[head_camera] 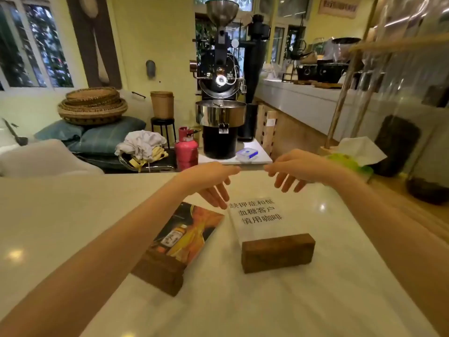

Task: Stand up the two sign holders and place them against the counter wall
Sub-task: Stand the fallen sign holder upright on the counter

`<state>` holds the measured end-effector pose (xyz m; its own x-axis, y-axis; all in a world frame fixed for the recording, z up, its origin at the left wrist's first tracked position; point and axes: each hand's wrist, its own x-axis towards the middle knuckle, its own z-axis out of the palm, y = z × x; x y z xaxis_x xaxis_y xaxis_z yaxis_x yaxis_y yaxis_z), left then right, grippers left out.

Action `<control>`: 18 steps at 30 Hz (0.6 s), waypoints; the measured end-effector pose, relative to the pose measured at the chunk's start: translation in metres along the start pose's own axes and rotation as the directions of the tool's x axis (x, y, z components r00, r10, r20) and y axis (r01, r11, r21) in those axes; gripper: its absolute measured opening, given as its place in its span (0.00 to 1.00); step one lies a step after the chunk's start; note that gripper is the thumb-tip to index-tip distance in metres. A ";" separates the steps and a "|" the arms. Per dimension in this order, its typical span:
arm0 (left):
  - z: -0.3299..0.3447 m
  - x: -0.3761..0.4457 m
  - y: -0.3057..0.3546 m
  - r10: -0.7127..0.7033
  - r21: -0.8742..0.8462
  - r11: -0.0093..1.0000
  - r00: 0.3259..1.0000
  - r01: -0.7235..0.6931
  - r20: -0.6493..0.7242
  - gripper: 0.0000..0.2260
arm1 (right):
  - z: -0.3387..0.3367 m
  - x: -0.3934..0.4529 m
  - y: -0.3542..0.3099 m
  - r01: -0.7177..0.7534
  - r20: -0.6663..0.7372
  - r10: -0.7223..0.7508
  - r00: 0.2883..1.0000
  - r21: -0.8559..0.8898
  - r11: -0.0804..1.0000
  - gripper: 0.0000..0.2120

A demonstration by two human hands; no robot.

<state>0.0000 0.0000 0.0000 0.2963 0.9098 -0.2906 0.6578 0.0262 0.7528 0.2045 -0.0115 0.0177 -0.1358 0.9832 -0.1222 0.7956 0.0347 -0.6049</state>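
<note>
Two sign holders lie on the white counter (73, 215), their wooden bases toward me. The left sign holder (187, 229) carries an orange drink picture and sits at an angle. The right sign holder (257, 215) is a clear panel with black Chinese text, set in a dark wooden block (277, 252). My left hand (213, 181) reaches over the far left corner of the clear panel, fingers spread and pointing down. Over the panel's far right side hangs my right hand (294, 171), also spread. Neither hand visibly grips anything; whether the fingertips touch the panel is unclear.
The counter's far edge runs just behind my hands. Beyond it stand a black coffee roaster (221, 93), a pink gas cylinder (185, 149) and a blue-lidded box (246, 154). A tissue pack (357, 154) and a wooden stand sit at the right, below a raised ledge (303, 103).
</note>
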 end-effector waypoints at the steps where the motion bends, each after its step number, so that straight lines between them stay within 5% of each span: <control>1: 0.004 0.001 -0.001 -0.039 0.006 0.999 0.999 0.039 0.017 0.25 | 0.001 -0.002 0.006 -0.034 0.023 0.034 0.999 0.005 0.999 0.16; 10: 0.048 0.015 -0.028 -0.205 -0.026 0.978 0.978 0.206 0.030 0.27 | 0.032 -0.012 0.062 -0.333 0.148 0.328 0.933 0.006 0.943 0.20; 18: 0.066 0.018 -0.035 -0.160 -0.031 0.986 0.984 0.163 0.075 0.22 | 0.049 -0.021 0.082 -0.385 0.159 0.358 0.920 0.202 0.901 0.22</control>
<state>0.0285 -0.0115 -0.0704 0.2380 0.8604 -0.4507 0.6753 0.1869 0.7135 0.2432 -0.0378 -0.0679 0.0658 0.8887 -0.4537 0.6495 -0.3833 -0.6566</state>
